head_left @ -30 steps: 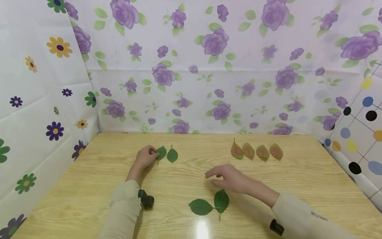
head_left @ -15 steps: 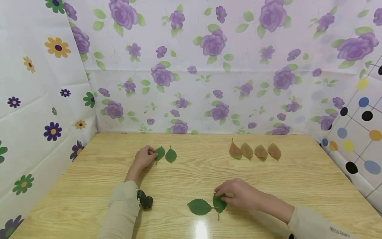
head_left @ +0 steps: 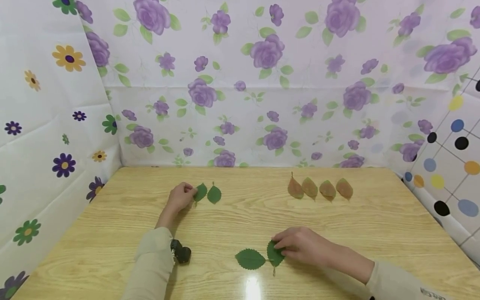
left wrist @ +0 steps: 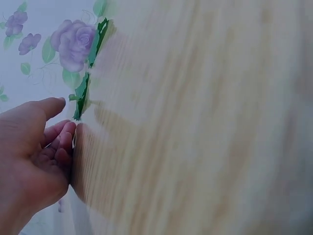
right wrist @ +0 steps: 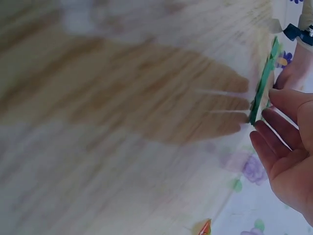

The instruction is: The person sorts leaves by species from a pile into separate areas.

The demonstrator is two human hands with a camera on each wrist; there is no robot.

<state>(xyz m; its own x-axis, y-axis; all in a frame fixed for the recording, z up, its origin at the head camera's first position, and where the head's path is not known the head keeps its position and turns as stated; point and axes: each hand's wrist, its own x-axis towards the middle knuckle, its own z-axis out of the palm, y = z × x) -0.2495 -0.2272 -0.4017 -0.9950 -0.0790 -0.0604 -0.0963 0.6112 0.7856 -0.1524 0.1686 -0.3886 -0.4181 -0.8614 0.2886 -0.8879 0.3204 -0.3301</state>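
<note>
Near the table's back left, my left hand (head_left: 181, 196) rests with its fingers loosely bent beside a green serrated leaf (head_left: 201, 192); its fingertips meet the leaf's left edge. A second green leaf (head_left: 214, 194) lies just right of that one. At the front, my right hand (head_left: 305, 246) reaches over the upper right part of another green leaf (head_left: 273, 254), covering some of it. Thumb and fingers stand apart in the right wrist view, next to the green leaves (right wrist: 264, 81). To the left, a larger green leaf (head_left: 250, 259) lies sideways, its tip close to the upright leaf.
Several reddish-brown leaves (head_left: 309, 188) lie in a row at the back right of the wooden table (head_left: 240, 221). Flowered cloth (head_left: 240, 125) hangs behind, with patterned cloths at both sides. A small black camera (head_left: 181, 252) sits at my left wrist.
My right hand has come down and toward the front right, from above the table onto the upright green leaf. My left hand stays beside its leaf. The leaves lie as before.
</note>
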